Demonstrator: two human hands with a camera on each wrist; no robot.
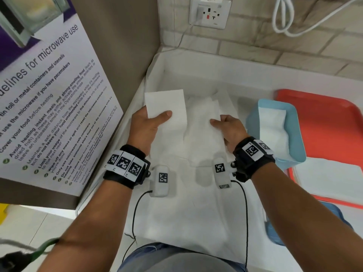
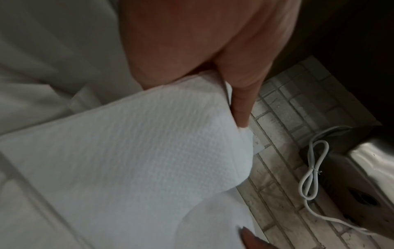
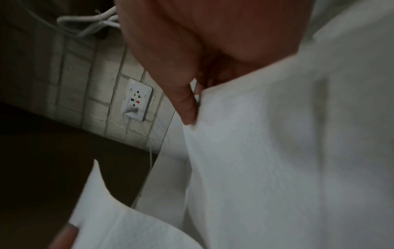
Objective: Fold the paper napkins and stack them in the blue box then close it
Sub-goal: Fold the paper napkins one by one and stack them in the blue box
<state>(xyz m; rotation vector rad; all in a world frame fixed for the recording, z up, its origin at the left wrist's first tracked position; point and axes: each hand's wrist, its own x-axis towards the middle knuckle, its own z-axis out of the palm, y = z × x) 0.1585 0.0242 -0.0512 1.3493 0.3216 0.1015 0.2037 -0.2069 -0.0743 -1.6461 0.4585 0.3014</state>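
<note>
One white paper napkin [image 1: 167,103] hangs between both hands above the white-covered counter and sags in the middle. My left hand [image 1: 157,118] pinches its left end, thumb on top. My right hand [image 1: 222,122] pinches the right edge. The left wrist view shows the textured napkin [image 2: 149,151] under my thumb [image 2: 241,109]. In the right wrist view, the napkin [image 3: 266,151] is pinched by a fingertip [image 3: 187,109]. The lidless blue box [image 1: 294,134] stands just right of my right hand, with folded napkins [image 1: 273,122] stacked inside.
A red tray [image 1: 324,114] lies behind and right of the box, with a flat napkin stack [image 1: 330,179] on its near end. A blue piece [image 1: 275,232] pokes out below the tray. A microwave poster panel [image 1: 59,95] walls the left. A socket [image 1: 210,12] and white cable [image 1: 294,26] are on the tiled wall.
</note>
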